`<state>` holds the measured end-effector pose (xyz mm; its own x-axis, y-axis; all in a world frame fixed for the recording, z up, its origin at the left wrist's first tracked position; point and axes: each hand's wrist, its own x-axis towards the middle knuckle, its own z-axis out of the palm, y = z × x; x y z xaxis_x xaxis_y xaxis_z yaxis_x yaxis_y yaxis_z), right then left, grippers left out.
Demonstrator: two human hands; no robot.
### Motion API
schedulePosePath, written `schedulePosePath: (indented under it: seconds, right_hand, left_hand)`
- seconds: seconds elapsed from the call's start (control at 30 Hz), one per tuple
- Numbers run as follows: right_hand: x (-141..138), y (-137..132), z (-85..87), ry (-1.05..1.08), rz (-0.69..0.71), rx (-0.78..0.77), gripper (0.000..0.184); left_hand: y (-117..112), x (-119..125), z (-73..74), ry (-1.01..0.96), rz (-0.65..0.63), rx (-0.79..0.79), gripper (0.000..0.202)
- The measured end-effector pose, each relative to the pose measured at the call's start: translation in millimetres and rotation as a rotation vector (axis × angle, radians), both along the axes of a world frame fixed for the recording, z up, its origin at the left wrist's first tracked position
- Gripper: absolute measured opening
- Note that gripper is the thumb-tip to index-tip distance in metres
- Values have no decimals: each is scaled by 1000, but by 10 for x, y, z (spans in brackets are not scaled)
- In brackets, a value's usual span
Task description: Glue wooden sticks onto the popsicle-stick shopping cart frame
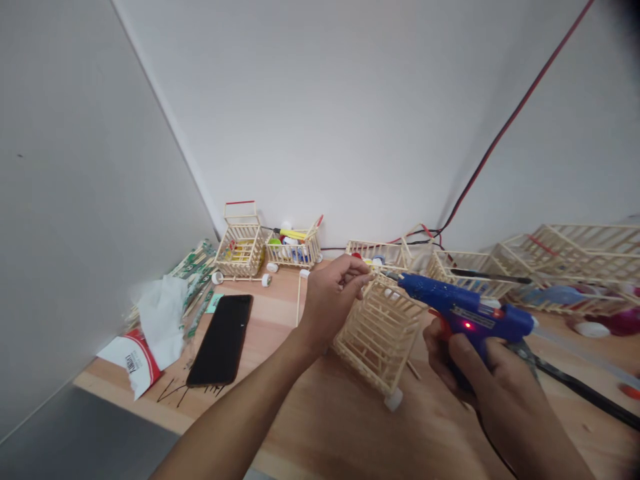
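Observation:
My right hand (pixel 480 373) grips a blue hot glue gun (pixel 465 310) with its red light lit. The gun's nozzle points left and meets the upper edge of a small cart made of thin wooden sticks (pixel 380 333). My left hand (pixel 337 293) is closed in a pinch at that same edge, close to the nozzle. What lies between its fingertips is too small to make out. The cart stands tilted on the table, with a white wheel (pixel 394 400) at its lower corner. My left hand hides part of its left side.
Finished-looking stick carts (pixel 240 250) line the wall, some holding colourful caps. A black phone (pixel 220 340), a torn red-and-white packet (pixel 137 360), white tissue (pixel 163 317) and bundled sticks (pixel 200 267) lie left on the wooden table (pixel 300 413). A black cable (pixel 585 390) runs at right.

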<state>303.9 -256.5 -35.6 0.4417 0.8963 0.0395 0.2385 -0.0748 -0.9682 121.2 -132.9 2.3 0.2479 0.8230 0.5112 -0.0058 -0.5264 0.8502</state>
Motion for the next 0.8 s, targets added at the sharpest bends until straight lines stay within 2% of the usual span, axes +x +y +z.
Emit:
schedulePosePath:
  seconds: [0.1,0.27,0.6,0.8]
  right_hand:
    - [-43,-3,67,-9,-6,-65,58]
    - [-117,4,175,-59,28,-57,60]
    - [-75,4,49,-23,-42,-46,58]
    - [-193,-15,172,-35,-9,-6,54]
  left_hand:
    - [-1,6,-7,-5,-8,-12,4]
    - [11,20,-30,-57,-52,-71,3]
    - [13,19,-37,-80,-101,-117,2]
    - [15,22,-43,-65,-104,-103,3]
